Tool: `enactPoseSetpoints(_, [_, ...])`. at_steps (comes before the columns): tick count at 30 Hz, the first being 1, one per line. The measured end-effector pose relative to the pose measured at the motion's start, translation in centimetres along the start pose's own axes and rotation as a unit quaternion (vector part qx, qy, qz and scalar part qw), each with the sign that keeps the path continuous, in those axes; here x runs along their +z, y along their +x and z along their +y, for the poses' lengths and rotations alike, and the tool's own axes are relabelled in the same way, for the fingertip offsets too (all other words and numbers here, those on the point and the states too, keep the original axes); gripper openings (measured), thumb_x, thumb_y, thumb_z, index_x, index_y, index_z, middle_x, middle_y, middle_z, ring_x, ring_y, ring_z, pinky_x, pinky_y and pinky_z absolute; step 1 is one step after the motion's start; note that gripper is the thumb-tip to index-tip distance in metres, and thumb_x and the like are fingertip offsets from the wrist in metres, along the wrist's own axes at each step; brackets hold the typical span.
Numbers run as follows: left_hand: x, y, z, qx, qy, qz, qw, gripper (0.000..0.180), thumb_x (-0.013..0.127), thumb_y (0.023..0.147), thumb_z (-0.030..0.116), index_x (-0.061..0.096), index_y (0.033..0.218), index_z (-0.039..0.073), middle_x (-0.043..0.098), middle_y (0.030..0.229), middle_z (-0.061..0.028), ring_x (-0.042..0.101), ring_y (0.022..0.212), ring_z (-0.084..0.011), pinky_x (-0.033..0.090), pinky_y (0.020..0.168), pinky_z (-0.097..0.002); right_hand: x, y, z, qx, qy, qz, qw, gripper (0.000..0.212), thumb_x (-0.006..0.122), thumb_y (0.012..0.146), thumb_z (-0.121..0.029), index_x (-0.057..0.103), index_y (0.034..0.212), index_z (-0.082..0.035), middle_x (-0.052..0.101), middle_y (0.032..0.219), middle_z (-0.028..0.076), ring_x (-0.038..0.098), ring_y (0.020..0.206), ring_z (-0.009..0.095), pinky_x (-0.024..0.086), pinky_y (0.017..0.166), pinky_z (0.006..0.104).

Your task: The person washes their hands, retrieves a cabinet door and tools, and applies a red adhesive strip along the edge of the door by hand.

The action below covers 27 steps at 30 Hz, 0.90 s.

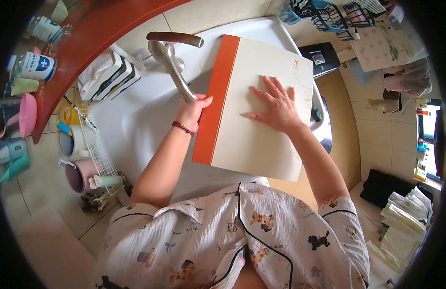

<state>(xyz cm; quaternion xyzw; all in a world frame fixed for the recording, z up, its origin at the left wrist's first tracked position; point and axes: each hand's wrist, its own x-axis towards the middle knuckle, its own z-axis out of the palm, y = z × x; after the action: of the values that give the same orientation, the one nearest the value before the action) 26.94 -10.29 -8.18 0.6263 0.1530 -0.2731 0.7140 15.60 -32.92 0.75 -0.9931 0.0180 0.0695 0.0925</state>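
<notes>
A large cream panel (252,139) with faint swirl decoration and an orange band along its left edge lies tilted over the white washbasin (131,120). I cannot tell whether it is a board, a box or a cabinet door. My left hand (190,113) grips the orange edge, thumb along it and the other fingers partly hidden. Just above that hand is the metal faucet (172,62), its spout end close to my fingers. My right hand (278,103) rests on the cream face, palm down with fingers spread.
A red-brown ledge (83,48) with bottles curves along the left. Below it stand a white wire rack (95,144) and a pink cup (82,176). A black box (319,59) sits right of the basin. Baskets (326,19) hang at the upper right.
</notes>
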Motion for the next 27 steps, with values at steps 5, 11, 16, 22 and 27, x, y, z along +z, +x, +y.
enactPoseSetpoints(5, [2.1, -3.3, 2.4, 0.051, 0.148, 0.013, 0.988, 0.019, 0.07, 0.079, 0.016, 0.06, 0.081, 0.0, 0.061, 0.078, -0.0018, 0.053, 0.073, -0.0099, 0.044, 0.067, -0.0256, 0.7, -0.1, 0.7, -0.003, 0.0, 0.032, 0.999, 0.075, 0.061, 0.069, -0.068, 0.046, 0.133, -0.031, 0.025, 0.149, 0.007, 0.018, 0.138, 0.029, 0.012, 0.105, 0.0639])
enactPoseSetpoints(11, [-3.5, -7.9, 3.4, 0.208, 0.113, 0.118, 0.964, 0.02, 0.055, 0.092, 0.012, 0.06, 0.103, -0.003, 0.064, 0.084, -0.0066, 0.06, 0.07, -0.01, 0.05, 0.062, -0.0236, -0.2, -0.1, 0.1, 0.0, 0.009, 0.008, 1.0, 0.074, 0.063, 0.07, -0.064, 0.046, 0.133, -0.03, 0.025, 0.149, 0.007, 0.018, 0.138, 0.029, 0.012, 0.105, 0.064])
enactPoseSetpoints(16, [1.3, -10.4, 11.2, 0.218, -0.095, -0.079, 0.968, 0.021, 0.048, 0.093, 0.009, 0.058, 0.105, -0.006, 0.057, 0.114, -0.0195, 0.055, 0.107, -0.026, 0.044, 0.094, -0.0345, 0.3, -0.4, 0.5, 0.003, 0.013, 0.021, 1.0, 0.072, 0.064, 0.07, -0.063, 0.046, 0.132, -0.03, 0.025, 0.149, 0.006, 0.018, 0.138, 0.029, 0.013, 0.105, 0.0638])
enactPoseSetpoints(22, [2.1, -6.7, 16.4, 0.191, -0.287, -0.335, 0.877, 0.036, 0.041, 0.086, 0.0, 0.046, 0.12, -0.009, 0.041, 0.132, -0.0286, 0.036, 0.128, -0.0357, 0.029, 0.11, -0.0414, 0.1, 0.0, 0.2, 0.003, 0.018, 0.017, 1.0, 0.073, 0.065, 0.07, -0.062, 0.047, 0.132, -0.03, 0.025, 0.149, 0.006, 0.018, 0.138, 0.029, 0.012, 0.106, 0.0633])
enactPoseSetpoints(27, [-0.2, -9.5, 14.2, 0.182, -0.098, -0.096, 0.974, 0.028, 0.049, 0.087, 0.007, 0.054, 0.112, -0.006, 0.061, 0.107, -0.0198, 0.061, 0.094, -0.0243, 0.049, 0.083, -0.0317, 0.6, -0.5, 0.7, 0.009, 0.019, 0.017, 1.0, 0.072, 0.064, 0.07, -0.062, 0.047, 0.132, -0.03, 0.025, 0.149, 0.006, 0.018, 0.138, 0.029, 0.012, 0.106, 0.0632])
